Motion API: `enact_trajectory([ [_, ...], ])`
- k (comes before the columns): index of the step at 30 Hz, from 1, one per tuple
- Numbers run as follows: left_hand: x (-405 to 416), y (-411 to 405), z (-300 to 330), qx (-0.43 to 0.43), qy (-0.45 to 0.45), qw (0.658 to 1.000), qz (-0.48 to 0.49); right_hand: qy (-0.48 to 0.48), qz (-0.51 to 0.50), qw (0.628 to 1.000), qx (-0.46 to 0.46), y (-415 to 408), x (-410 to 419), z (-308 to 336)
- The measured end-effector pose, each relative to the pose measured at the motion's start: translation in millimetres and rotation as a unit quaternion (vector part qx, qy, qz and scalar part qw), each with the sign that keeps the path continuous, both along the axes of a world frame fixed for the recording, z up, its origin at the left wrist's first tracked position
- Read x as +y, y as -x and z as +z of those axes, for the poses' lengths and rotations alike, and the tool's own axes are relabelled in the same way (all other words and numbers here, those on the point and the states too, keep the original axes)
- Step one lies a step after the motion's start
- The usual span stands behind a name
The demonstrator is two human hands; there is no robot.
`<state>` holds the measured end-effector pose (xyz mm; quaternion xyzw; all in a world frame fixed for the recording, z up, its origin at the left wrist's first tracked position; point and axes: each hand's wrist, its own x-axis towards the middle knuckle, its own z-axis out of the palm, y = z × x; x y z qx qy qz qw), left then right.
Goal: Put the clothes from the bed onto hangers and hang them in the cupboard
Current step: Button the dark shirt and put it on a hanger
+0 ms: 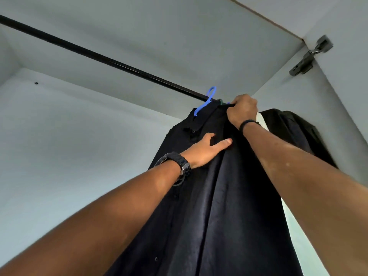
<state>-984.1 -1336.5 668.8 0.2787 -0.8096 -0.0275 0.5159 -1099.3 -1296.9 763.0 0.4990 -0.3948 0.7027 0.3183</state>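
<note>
A: What room do I have up there?

B: I see the black rail (pixel 103 57) running bare from the upper left down to the garments; the cupboard's side wall (pixel 298 92), with its hinge (pixel 310 56), sits close on the right.

A: Anything I can't make out?

B: Another dark garment (pixel 294 132) hangs behind my right arm, partly covered. A dark green hanger (pixel 221 102) is mostly hidden by my right hand.

A: And the hands?

B: My right hand (pixel 243 112) is clenched around the top of the black garment (pixel 229 196) at the rail. My left hand (pixel 205 150) lies flat against the black shirt (pixel 179 144) on the blue hanger (pixel 207 100), fingers spread and released.
</note>
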Motion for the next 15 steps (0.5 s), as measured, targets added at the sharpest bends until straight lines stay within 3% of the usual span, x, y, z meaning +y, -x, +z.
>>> enact_trajectory([
  [8,-24.1,8.6,-20.2,0.026,0.090,0.995,0.042,-0.055,-0.062,0.994,0.066,-13.0,-34.3,9.1],
  [12,-14.8,7.0,-25.0,-0.004,0.101,0.994,0.049,-0.076,-0.135,0.986,0.069,-7.6,-28.8,6.1],
  [15,-2.7,9.3,-29.3,-0.021,0.106,0.993,0.050,-0.100,-0.120,0.986,0.066,-3.4,-18.6,5.7],
])
